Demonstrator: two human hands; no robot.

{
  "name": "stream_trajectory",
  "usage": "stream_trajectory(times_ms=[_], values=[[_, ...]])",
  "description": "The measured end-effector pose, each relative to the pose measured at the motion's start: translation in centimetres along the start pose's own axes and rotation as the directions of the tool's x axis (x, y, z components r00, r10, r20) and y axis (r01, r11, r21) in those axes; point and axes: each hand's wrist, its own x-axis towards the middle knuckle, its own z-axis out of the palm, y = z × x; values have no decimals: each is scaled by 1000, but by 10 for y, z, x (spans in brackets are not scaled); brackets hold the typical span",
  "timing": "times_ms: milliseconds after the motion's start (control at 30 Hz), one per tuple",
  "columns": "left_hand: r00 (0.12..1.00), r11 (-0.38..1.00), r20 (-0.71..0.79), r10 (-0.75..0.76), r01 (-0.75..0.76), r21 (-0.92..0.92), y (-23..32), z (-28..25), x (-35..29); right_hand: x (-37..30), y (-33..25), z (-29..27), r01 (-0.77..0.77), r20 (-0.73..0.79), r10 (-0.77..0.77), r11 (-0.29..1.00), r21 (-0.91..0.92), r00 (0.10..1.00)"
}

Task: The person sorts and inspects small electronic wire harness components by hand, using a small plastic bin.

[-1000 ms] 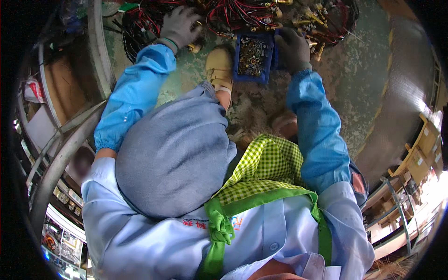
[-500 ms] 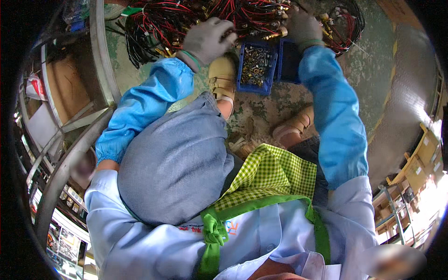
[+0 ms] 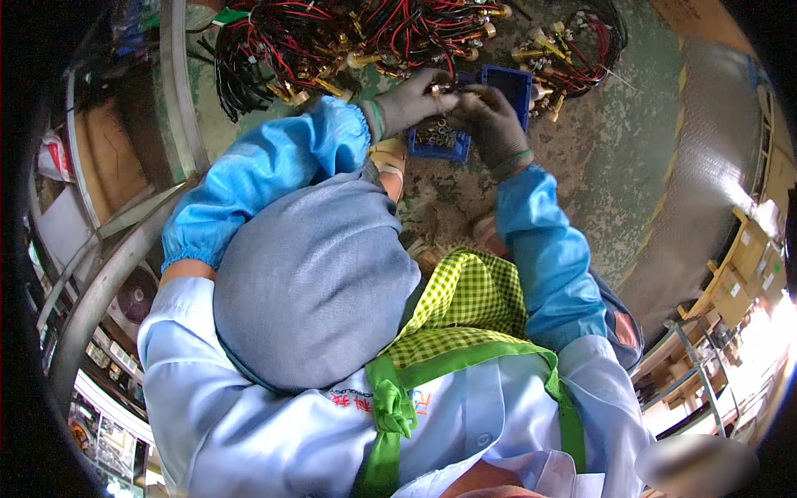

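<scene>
My left hand (image 3: 408, 104), in a grey knitted glove, is closed with a small brass fitting (image 3: 437, 90) at its fingertips. My right hand (image 3: 496, 126), gloved alike, meets it from the right with fingers pinched; what they grip is too small to make out. Beneath both hands sits a blue bin (image 3: 438, 155) of small nuts and rings, partly covered by them. A second blue bin (image 3: 518, 75) stands just beyond my right hand. Red and black cable bundles (image 3: 407, 29) with brass fittings lie on the floor ahead of my hands.
Another coil of cables with brass fittings (image 3: 573, 58) rests at the far right. A metal frame (image 3: 180, 100) rises close on my left. Cardboard boxes (image 3: 739, 290) sit on a rack at the right. My bent knee (image 3: 315, 282) fills the middle.
Both hands have come back from the cable bundles and drawn together over the bin of small parts. A brass fitting now shows at my left fingertips.
</scene>
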Motion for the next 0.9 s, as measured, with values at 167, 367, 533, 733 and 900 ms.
stream_trajectory(times_ms=[167, 367, 533, 733, 900], values=[[1000, 962, 13, 11, -14, 273, -23, -13, -6, -5, 17, -14, 152, 116, -121, 932, -329, 986], [993, 925, 49, -110, 84, 371, -30, -22, -8, -10, 16, -25, 209, 85, -198, 777, -594, 976], [990, 848, 51, -133, 87, 522, -36, -25, -4, -3, 28, -14, 247, 94, -263, 644, -724, 960], [992, 826, 18, -124, 93, 556, -38, -21, -4, -4, 31, -10, 302, 120, -360, 508, -807, 925], [991, 846, 30, -134, 99, 524, -44, -27, -2, -6, 26, -7, 215, 29, -323, 559, -801, 946]])
